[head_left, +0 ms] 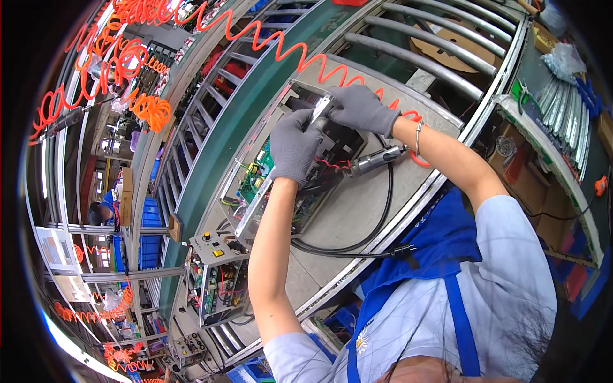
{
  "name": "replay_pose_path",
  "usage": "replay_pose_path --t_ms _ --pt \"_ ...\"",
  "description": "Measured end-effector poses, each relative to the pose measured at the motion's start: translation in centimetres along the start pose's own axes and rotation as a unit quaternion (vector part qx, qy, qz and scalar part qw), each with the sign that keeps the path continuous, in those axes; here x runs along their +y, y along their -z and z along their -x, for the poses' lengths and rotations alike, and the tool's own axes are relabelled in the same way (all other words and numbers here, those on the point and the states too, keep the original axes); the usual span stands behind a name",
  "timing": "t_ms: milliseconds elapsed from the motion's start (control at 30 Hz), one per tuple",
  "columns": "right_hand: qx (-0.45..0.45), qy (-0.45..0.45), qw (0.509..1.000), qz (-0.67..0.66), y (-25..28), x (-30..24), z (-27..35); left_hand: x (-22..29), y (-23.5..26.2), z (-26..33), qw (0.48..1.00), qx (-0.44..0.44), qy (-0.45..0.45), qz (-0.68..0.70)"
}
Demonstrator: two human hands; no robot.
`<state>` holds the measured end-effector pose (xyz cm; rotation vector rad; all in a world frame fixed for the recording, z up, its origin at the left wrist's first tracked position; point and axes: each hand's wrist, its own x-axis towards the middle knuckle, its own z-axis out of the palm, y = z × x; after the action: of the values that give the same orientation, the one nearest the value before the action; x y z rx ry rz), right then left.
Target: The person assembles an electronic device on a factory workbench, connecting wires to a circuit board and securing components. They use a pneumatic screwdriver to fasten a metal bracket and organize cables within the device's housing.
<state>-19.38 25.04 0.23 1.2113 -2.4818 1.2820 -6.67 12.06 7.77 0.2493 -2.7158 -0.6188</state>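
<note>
My left hand (pixel 295 147) and my right hand (pixel 363 108), both in grey gloves, meet over an opened metal-framed electronic unit (pixel 338 142). Between their fingertips is a small shiny metal piece (pixel 322 110), pinched from both sides; its exact kind is not clear. Beside my left wrist, a green circuit board (pixel 248 182) with wires shows in the unit. A silver air screwdriver (pixel 377 159) lies next to the unit, below my right hand. Red wires (pixel 333 164) run out near its tip. The fingers partly hide the unit's far end.
A black power cable (pixel 387 204) loops across the bench, its plug near my apron. An orange coiled air hose (pixel 281 50) stretches over the unit. Another opened unit with a control panel (pixel 217 250) stands left. Metal rollers (pixel 421 57) lie beyond; metal strips (pixel 562 108) are stacked right.
</note>
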Motion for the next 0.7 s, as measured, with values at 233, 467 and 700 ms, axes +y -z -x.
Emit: replay_pose_path --t_ms 233,467,700 --pt "0.0 -0.002 1.0 0.023 0.0 -0.1 0.0 -0.5 0.0 0.0 0.999 -0.006 0.003 0.034" --pt "0.016 0.025 1.0 0.002 0.1 -0.1 0.1 -0.5 0.0 0.1 1.0 -0.004 0.014 0.012" --pt "0.01 0.008 1.0 0.027 -0.4 0.0 0.1 0.3 0.2 -0.2 0.998 -0.017 0.056 0.037"
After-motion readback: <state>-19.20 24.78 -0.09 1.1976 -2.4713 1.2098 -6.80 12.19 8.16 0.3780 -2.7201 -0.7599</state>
